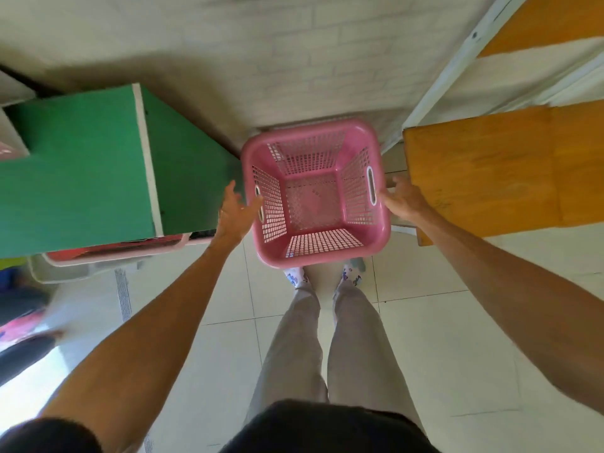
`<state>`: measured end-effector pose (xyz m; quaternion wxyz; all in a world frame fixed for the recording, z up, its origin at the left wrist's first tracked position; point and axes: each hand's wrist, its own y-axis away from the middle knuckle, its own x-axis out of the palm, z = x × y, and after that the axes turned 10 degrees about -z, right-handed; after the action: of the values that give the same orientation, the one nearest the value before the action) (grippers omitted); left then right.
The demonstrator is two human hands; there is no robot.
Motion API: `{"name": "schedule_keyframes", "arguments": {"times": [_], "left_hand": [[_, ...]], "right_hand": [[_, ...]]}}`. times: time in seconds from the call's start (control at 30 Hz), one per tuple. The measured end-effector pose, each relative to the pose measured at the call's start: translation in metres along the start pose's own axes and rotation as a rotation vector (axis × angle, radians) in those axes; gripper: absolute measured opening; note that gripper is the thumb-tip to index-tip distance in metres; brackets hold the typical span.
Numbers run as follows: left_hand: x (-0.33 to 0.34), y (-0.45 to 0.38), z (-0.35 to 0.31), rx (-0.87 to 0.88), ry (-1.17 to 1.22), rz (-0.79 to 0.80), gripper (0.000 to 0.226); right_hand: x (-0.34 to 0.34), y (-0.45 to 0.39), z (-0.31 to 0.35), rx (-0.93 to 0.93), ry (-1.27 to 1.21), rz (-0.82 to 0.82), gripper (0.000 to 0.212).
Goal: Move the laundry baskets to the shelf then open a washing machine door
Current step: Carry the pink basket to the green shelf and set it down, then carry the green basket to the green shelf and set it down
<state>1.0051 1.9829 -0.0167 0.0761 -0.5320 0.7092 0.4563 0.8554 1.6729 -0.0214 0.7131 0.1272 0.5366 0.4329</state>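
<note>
1. The pink basket (316,194) stands upright on the floor (441,338) just beyond your feet, mouth open toward you and nothing inside. It is close to square, so no long axis stands out; its two slotted handles face left and right, and its far rim sits close to the wall (294,60).
2. Your left hand (236,209) is spread wide, fingers pointing at the basket's left side. The fingertips reach the rim by the left handle slot, though you cannot tell if they press on it. It grips nothing.
3. Your right hand (402,197) is loosely open, fingers curled a little, its fingertips at the rim beside the right handle slot. Touching or just short of it cannot be told. It holds nothing either.
4. Both arms are bare and stretched forward and down, one on each side of the basket.
5. Left of the basket stands a green cabinet (81,171) with a white edge; its right side is just beside the basket. Below its near edge a red-and-pink bin (117,251) pokes out, blurred.
6. Right of the basket is an orange wooden top (490,178), near your right hand, with a white frame (457,70) behind it.
7. The floor is pale tile with thin dark joints; the far wall is whitish brick. Your grey trousers (327,338) and patterned shoes (295,277) show just near of the basket.
</note>
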Motion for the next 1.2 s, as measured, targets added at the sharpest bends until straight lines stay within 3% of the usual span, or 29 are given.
{"name": "schedule_keyframes", "arguments": {"times": [0.1,0.23,0.47,0.57,0.83,1.03,1.2], "left_hand": [[-0.038,0.053,-0.051,0.120,0.047,0.026,0.082],[-0.070,0.106,-0.107,0.342,-0.005,0.117,0.070],[-0.047,0.188,-0.209,0.755,-0.152,0.371,0.073],[0.003,0.229,-0.253,0.891,-0.197,0.456,0.073],[0.186,0.386,-0.322,1.036,-0.216,0.679,0.069],[0.322,0.511,-0.331,1.086,-0.228,0.850,0.069],[0.411,0.586,-0.342,1.136,-0.262,0.928,0.067]], "right_hand": [[-0.048,0.075,0.022,0.024,-0.092,-0.075,0.062],[-0.110,0.155,0.016,0.023,-0.245,-0.224,0.057],[-0.198,0.260,-0.079,0.128,-0.665,-0.545,0.056],[-0.222,0.306,-0.142,0.191,-0.717,-0.694,0.052],[-0.277,0.415,-0.336,0.364,-0.837,-0.953,0.046],[-0.314,0.465,-0.472,0.432,-0.897,-1.094,0.044],[-0.341,0.473,-0.554,0.497,-1.012,-1.112,0.041]]}}
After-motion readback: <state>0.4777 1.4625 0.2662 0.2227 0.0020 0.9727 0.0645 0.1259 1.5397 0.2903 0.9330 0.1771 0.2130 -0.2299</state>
